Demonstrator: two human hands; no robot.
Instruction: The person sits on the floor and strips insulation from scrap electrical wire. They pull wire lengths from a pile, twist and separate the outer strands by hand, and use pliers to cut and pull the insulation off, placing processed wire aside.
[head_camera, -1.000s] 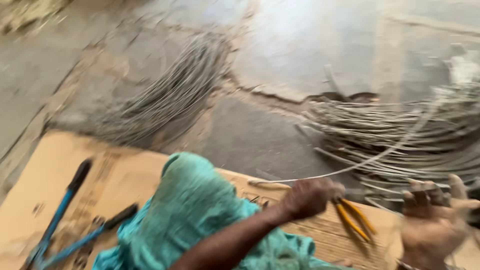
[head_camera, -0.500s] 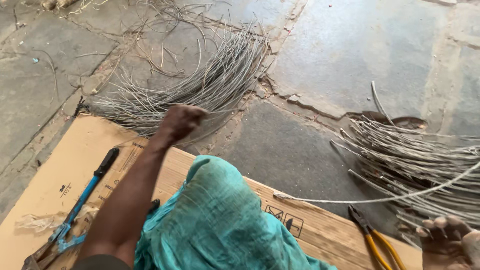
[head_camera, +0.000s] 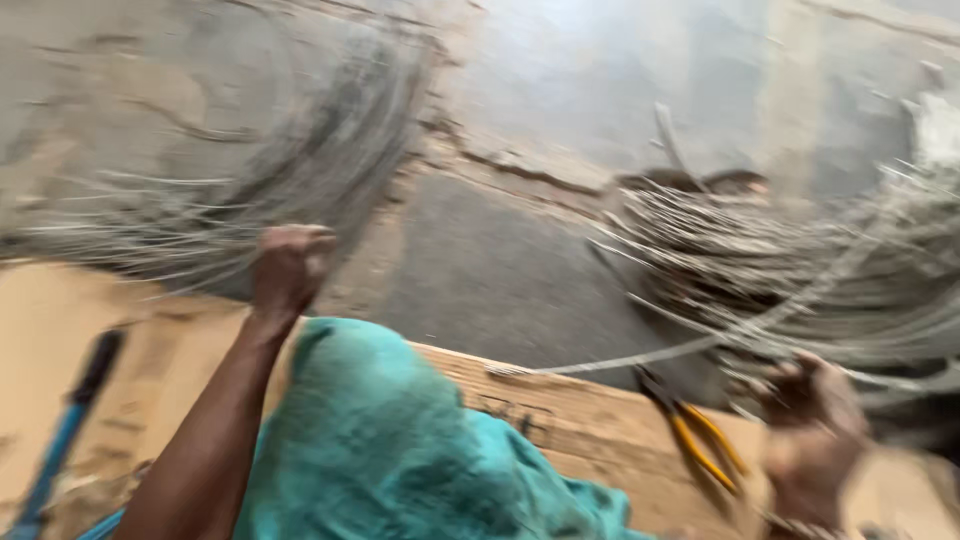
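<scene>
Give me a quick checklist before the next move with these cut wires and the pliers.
1. Left hand at the left wire pile: ok, fist closed at its edge; whether it grips a wire, cannot tell, blurred.
2. Right hand by the right wire bundle: ok, fingers curled near the strands; actual grip, cannot tell.
3. Yellow-handled pliers within reach: ok, lying on the cardboard just left of the right hand.
4. Long single wire free: cannot tell, it runs from the cardboard edge into the right bundle.
5. Blue-handled cutter: ok, on the cardboard at far left, untouched.
</scene>
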